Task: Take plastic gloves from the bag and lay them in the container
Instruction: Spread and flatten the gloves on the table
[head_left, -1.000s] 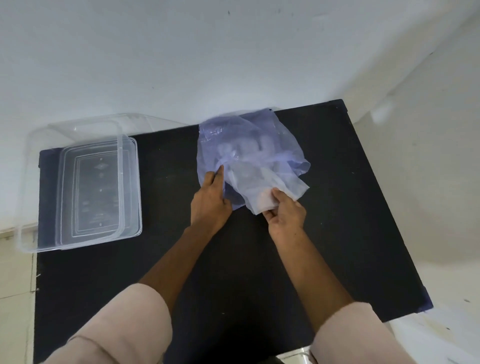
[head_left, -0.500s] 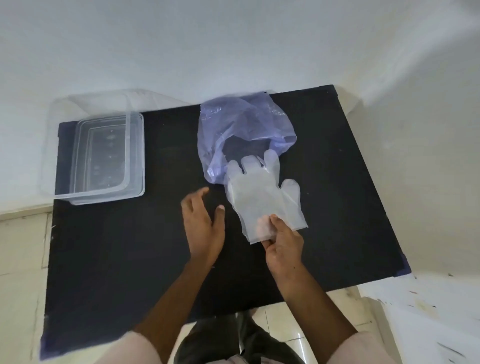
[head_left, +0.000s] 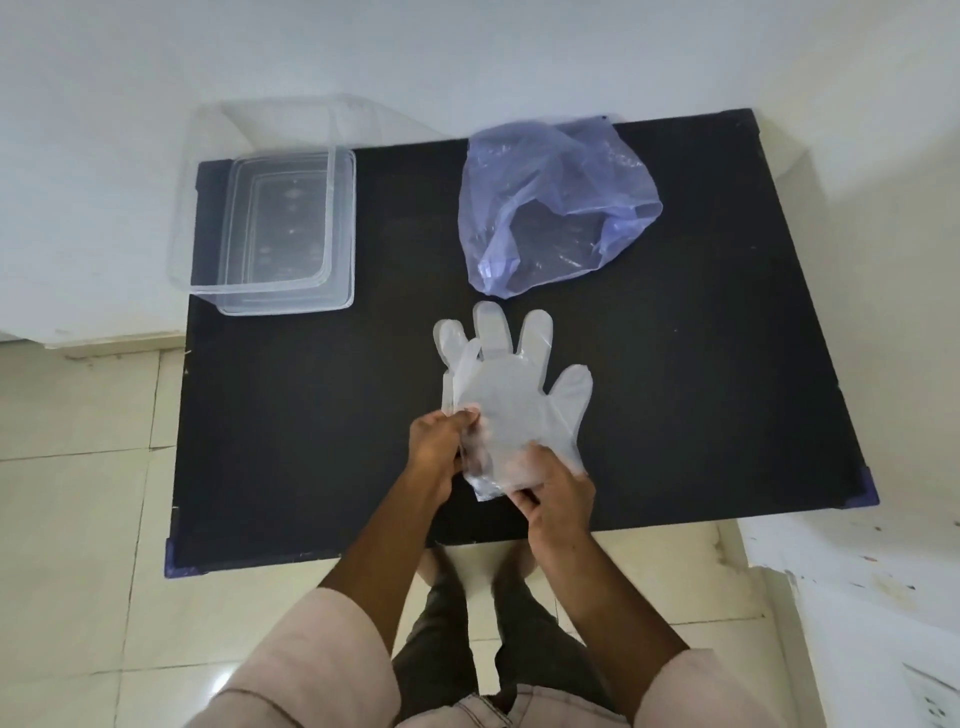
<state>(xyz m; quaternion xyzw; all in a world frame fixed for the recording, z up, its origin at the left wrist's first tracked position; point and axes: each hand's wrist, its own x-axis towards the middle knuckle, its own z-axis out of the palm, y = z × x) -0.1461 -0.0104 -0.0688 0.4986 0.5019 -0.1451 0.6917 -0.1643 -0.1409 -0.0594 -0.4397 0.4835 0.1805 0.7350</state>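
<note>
A stack of thin translucent plastic gloves (head_left: 511, 387) hangs over the black table (head_left: 291, 415), fingers pointing away from me. My left hand (head_left: 439, 449) pinches the gloves' left cuff edge. My right hand (head_left: 556, 491) grips the cuff from the lower right. The pale purple plastic bag (head_left: 556, 202) lies crumpled and open at the table's far middle, apart from the gloves. A clear rectangular container (head_left: 275, 228) stands at the far left corner of the table with nothing visible in it.
The table's near edge (head_left: 467, 540) runs just below my hands. Tiled floor (head_left: 78, 519) lies to the left and below. White walls (head_left: 467, 52) border the table's far side and right. My legs show under the table edge.
The gloves came fully out of the bag and moved toward me. My left hand, free half a second ago, now holds the gloves' cuff. The view pulled back from the table.
</note>
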